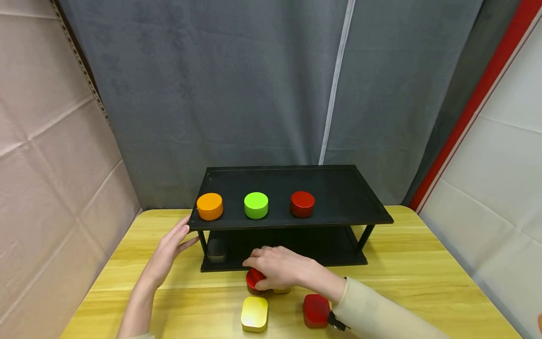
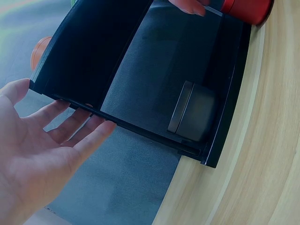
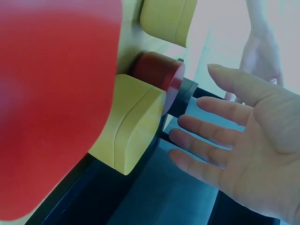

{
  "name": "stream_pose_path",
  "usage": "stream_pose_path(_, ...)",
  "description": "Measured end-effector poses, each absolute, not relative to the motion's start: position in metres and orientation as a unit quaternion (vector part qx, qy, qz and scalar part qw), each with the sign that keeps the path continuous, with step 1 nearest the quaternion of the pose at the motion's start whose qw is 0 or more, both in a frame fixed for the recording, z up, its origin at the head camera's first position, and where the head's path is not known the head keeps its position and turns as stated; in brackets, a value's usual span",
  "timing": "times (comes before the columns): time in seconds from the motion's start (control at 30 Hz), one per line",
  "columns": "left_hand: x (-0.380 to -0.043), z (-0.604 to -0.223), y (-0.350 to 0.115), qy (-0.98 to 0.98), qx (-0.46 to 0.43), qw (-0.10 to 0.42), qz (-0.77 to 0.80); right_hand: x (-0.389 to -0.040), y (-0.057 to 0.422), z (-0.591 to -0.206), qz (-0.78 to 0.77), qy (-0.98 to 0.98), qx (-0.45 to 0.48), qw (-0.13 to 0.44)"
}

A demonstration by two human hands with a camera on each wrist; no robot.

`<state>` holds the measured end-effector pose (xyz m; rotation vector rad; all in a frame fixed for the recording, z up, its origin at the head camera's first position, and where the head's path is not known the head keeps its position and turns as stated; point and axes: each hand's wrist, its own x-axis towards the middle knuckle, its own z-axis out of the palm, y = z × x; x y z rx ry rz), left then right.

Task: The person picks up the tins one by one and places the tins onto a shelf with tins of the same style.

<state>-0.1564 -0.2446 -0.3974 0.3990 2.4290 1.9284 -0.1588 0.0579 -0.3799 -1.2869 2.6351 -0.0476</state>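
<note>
**Right hand spread wide over a partly covered front red cylinder**

From the head view, the hand's back and thumb hide part of the front red cylinder, which sits on the counter just before the black rack. The rear yellow block shows there only as a sliver beneath the hand; the right wrist view reveals it right beside the cylinder. That same view is crowded by the square red block, cut off at the left and top edges, while the front yellow block is cropped at the top.

The right grip is wide, fingers fairly straight and apart, touching neither the cylinder nor the rear yellow block.

The left hand is at the rack's left end, its grip loosely spread, thumb at the upper corner and fingertips against the side edge; how firmly they press, I cannot tell. A dark box on the lower tier nearly melts into the black in the head view. Orange, green and red cylinders line the upper tier.
</note>
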Motion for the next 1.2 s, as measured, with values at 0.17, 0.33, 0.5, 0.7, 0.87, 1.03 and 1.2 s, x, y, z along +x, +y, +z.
stream_pose_path(0.17, -0.157, -0.398, -0.245, 0.779, 0.128, 0.007, 0.614, -0.162, 0.055, -0.386, -0.010, 0.894, -0.434, 0.113)
stream_pose_path(0.33, -0.159, -0.399, -0.246, 0.779, 0.130, 0.002, 0.614, -0.165, 0.052, -0.392, -0.006, 0.895, -0.429, 0.126)
stream_pose_path(0.5, -0.159, -0.400, -0.246, 0.777, 0.136, -0.001, 0.615, -0.166, 0.050, -0.397, 0.000, 0.895, -0.426, 0.129)
stream_pose_path(0.7, -0.158, -0.400, -0.245, 0.771, 0.142, -0.003, 0.620, -0.166, 0.049, -0.400, 0.003, 0.896, -0.425, 0.129)
stream_pose_path(0.87, -0.157, -0.398, -0.244, 0.771, 0.141, -0.002, 0.621, -0.166, 0.049, -0.401, 0.001, 0.894, -0.431, 0.126)
stream_pose_path(1.03, -0.158, -0.398, -0.244, 0.775, 0.137, 0.003, 0.617, -0.167, 0.050, -0.402, 0.001, 0.888, -0.446, 0.109)
stream_pose_path(1.2, -0.158, -0.399, -0.245, 0.778, 0.128, 0.007, 0.615, -0.168, 0.051, -0.400, -0.009, 0.885, -0.457, 0.089)
